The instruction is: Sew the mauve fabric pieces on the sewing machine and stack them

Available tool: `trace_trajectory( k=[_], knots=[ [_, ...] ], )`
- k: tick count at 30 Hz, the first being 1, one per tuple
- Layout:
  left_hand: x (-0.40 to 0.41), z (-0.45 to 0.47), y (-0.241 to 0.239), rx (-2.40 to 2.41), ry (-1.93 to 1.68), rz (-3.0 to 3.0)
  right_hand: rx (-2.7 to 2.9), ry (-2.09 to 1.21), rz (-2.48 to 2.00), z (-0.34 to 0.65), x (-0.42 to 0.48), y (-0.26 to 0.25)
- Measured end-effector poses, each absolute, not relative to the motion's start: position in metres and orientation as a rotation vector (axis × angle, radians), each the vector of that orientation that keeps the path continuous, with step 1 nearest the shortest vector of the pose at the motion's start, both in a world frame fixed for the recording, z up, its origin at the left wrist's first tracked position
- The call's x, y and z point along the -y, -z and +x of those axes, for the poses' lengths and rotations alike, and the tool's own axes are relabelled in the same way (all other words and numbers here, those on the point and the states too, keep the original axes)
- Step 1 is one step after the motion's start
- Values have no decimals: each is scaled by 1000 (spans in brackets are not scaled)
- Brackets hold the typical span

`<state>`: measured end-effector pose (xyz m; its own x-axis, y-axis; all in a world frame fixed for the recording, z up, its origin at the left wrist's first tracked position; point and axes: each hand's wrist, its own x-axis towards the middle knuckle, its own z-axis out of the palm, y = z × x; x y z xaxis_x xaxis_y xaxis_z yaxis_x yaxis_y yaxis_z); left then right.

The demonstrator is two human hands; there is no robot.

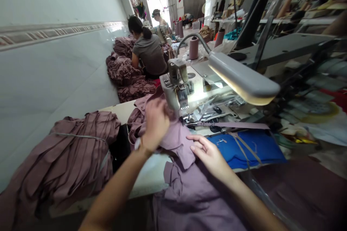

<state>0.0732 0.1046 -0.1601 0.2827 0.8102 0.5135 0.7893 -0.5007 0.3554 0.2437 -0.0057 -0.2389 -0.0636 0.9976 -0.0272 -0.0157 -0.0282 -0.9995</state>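
Under the needles of a sewing machine [180, 95] lies mauve fabric [180, 140], its near part hanging over the table's front edge. My left hand [155, 122] is on the bunched fabric just left of the needle area; its fingers are smeared by motion. At the cloth's right edge is my right hand [208, 151], pinching it lightly between thumb and fingers. A narrow mauve strip [233, 125] runs from the right toward the machine's needle area. More mauve cloth [197, 187] drapes below my hands.
To the left lies a tied bundle of mauve pieces [78, 144]. A lit lamp [241, 75] hangs over the machine. Right of my hand is a blue folded pack [246, 148]. Thread cones [193, 48] stand behind. A seated person [150, 50] is beside heaped cloth [123, 68].
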Motion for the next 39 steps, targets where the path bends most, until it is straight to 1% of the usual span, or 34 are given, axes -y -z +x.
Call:
trace_trajectory(
  k=[1,3,6,8,11,16,20,23,25,27,29,31,34,36,39],
  knots=[
    [-81,74,171,-1558,-1013,2506,1215,-1299,-1176,242,2,238],
    [-45,74,191,-1429,-867,2570,1275,-1252,-1204,242,-3,237],
    [-29,71,202,-1356,-720,2638,1524,-960,-1343,247,-6,235],
    [-39,66,199,-1352,-648,2672,1665,-775,-1404,252,-5,234],
    [-63,56,190,-1329,-562,2720,1794,-638,-1438,257,-5,232],
    [-99,44,186,-1304,-516,2743,1970,-609,-1551,253,-16,214],
    [-106,41,189,-1377,-489,2758,1990,-644,-1601,250,-22,202],
    [-85,43,187,-1700,-428,2665,1776,-787,-1548,246,-11,207],
    [-61,44,180,-1842,-292,2523,1527,-1036,-1439,238,2,218],
    [-38,45,171,-1801,-157,2436,1258,-1336,-1288,225,13,232],
    [-25,45,164,-1705,-127,2465,1073,-1528,-1159,211,18,244],
    [-24,45,162,-1537,-198,2639,1000,-1592,-1075,198,19,251],
    [-38,45,171,-957,-349,2911,909,-1669,-923,189,20,249],
    [-49,46,179,-677,-406,2932,776,-1780,-794,195,26,240],
    [-57,46,186,-653,-445,2897,553,-2003,-649,218,39,224]
  ],
)
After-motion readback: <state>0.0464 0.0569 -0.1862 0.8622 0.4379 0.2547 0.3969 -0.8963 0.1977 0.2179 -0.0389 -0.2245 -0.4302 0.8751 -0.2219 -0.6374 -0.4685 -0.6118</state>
